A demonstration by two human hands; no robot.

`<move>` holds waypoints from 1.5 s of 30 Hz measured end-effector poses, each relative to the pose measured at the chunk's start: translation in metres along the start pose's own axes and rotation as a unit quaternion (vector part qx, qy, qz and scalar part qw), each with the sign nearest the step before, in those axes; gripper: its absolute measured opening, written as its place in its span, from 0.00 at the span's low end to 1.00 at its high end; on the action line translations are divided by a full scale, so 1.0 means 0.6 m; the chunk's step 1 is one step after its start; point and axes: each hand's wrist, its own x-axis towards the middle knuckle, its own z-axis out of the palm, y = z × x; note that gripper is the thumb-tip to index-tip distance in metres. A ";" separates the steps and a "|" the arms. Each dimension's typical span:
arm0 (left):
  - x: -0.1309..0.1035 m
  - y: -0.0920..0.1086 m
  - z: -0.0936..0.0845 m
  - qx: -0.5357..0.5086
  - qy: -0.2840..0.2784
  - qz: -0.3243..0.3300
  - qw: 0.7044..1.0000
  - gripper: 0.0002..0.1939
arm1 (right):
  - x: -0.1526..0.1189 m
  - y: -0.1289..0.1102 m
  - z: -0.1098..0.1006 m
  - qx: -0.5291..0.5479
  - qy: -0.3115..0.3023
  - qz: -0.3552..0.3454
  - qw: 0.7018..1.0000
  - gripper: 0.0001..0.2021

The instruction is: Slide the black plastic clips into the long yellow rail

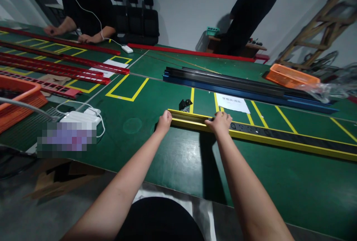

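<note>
A long yellow metal channel [281, 145] lies across the green table and runs out to the right. Black socket modules [245, 128] fill its right part; the left stretch shows a bare hollow. My left hand [164, 122] is closed around the channel's left end. Over the channel, where the row of sockets begins, my right hand [222, 123] is bent with thumb and fingers on a black socket module, mostly hidden beneath it. Just behind the channel sits a small black plastic part [185, 104].
Blue and black rails [223, 83] lie behind, near a paper sheet [233, 103] and an orange basket [292, 75]. Red rails [55, 64], another orange basket [19, 96] and a white power strip [83, 119] are on the left. Two people [89, 10] are beyond the table.
</note>
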 end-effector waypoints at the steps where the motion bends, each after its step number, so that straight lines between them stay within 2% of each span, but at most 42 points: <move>1: 0.001 -0.001 0.002 0.004 0.004 -0.001 1.000 0.11 | 0.006 0.027 0.002 -0.001 0.001 0.012 1.000 0.31; 4: 0.003 -0.002 0.006 0.021 0.011 -0.005 1.000 0.11 | 0.015 0.073 0.012 0.014 0.005 -0.014 1.000 0.30; 7: 0.005 -0.002 0.007 0.035 0.012 0.001 0.999 0.11 | 0.014 0.070 0.021 0.051 0.027 -0.079 0.995 0.28; 10: 0.007 -0.002 0.008 0.043 0.016 0.012 0.999 0.12 | 0.011 0.029 0.018 0.109 0.038 -0.117 0.986 0.24; 12: 0.008 -0.002 0.008 0.046 0.020 0.016 0.999 0.13 | 0.012 -0.011 0.009 0.145 0.022 -0.140 0.979 0.22; 16: 0.012 -0.002 0.011 0.043 0.019 0.020 0.999 0.13 | 0.022 -0.100 -0.009 0.154 -0.086 -0.182 0.967 0.21; 20: 0.010 -0.002 0.009 0.027 0.022 0.018 0.999 0.13 | 0.039 -0.165 -0.003 0.132 -0.186 -0.137 0.964 0.22; 25: 0.002 -0.003 0.000 -0.016 0.015 0.029 0.999 0.13 | 0.054 -0.189 0.020 0.134 -0.223 -0.095 0.961 0.22; 30: 0.000 -0.004 0.002 -0.067 0.022 0.029 0.997 0.11 | 0.054 -0.176 0.027 0.163 -0.173 -0.073 0.969 0.09; 33: -0.002 -0.006 0.005 -0.107 0.031 0.033 0.993 0.11 | 0.048 -0.164 0.027 0.202 -0.126 -0.076 0.968 0.06; 35: -0.004 -0.008 0.005 -0.136 0.048 0.035 0.989 0.11 | 0.041 -0.157 0.023 0.245 -0.072 -0.078 0.964 0.06; 38: -0.003 -0.009 -0.002 -0.183 0.101 0.028 0.978 0.12 | 0.025 -0.150 0.007 0.342 0.033 -0.117 0.932 0.08; 41: 0.015 0.004 -0.012 -0.245 0.145 0.007 0.959 0.16 | 0.008 -0.151 -0.015 0.411 0.074 -0.203 0.886 0.10; 42: 0.024 0.012 -0.015 -0.274 0.138 -0.005 0.952 0.17 | 0.002 -0.154 -0.023 0.427 0.073 -0.230 0.872 0.10; 45: 0.053 0.040 -0.021 -0.366 0.026 -0.052 0.929 0.20 | -0.014 -0.166 -0.039 0.471 0.060 -0.283 0.834 0.09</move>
